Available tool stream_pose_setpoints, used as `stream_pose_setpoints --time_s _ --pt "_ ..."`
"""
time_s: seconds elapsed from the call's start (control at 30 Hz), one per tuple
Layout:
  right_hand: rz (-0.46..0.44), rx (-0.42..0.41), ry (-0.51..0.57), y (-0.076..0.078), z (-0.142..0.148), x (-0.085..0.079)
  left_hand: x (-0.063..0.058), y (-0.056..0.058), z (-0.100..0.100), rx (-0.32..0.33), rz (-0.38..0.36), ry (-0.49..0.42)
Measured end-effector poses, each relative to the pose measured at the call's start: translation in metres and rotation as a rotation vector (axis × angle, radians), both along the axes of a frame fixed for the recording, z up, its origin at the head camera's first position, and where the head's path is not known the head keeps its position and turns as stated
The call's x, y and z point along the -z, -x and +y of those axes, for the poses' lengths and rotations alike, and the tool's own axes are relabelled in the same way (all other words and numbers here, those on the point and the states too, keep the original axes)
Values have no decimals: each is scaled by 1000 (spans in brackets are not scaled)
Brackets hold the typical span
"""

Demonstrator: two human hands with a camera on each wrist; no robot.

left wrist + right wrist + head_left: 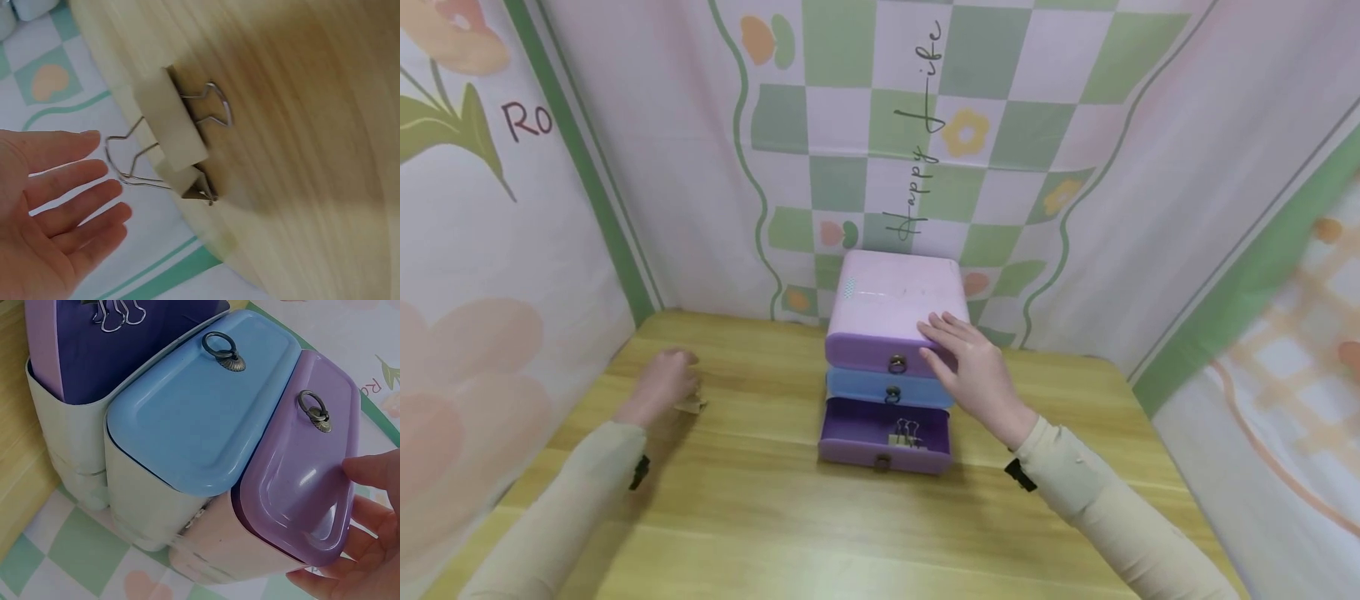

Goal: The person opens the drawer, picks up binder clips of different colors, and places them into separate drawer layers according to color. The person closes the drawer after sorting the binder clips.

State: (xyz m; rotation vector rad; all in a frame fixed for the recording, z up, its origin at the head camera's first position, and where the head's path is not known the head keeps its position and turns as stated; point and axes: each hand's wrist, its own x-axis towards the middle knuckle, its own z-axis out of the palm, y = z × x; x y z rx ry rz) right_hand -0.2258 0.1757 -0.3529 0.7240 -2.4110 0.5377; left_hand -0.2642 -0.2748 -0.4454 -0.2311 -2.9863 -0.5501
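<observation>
My left hand (662, 383) is over the left side of the table, its fingers loosely extended. Two tan binder clips (172, 122) with wire handles lie close together just past its fingertips in the left wrist view. Near the middle stands a small three-drawer box (898, 292) with a pink top. My right hand (976, 371) rests on its upper right corner, fingers over the top and thumb at the purple top drawer front (300, 469). The bottom purple drawer (846, 429) is pulled out and contains binder clips (907, 435) with upright handles.
Between the purple drawers sits the blue middle drawer (857, 385), pushed in. Ring pulls hang on the drawer fronts. The box stands at the back of the wooden table (760, 517), close to a green-and-white checked curtain (838, 183). Printed cloth hangs at both sides.
</observation>
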Motion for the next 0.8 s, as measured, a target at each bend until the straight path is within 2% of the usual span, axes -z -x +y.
stream_pose_setpoints --time_s 0.13,0.43,0.57,0.8 --pt "-5 -3 3 0 1 -2 2 2 -5 1 10 41" --pt "-34 5 -27 -2 0 -6 6 -2 -13 -17 -3 -53" --pt "-50 6 -36 -3 0 -8 9 -2 -16 -36 -5 -50" --pt "-65 13 -43 -4 0 -9 10 -2 -18 -89 41 -57"
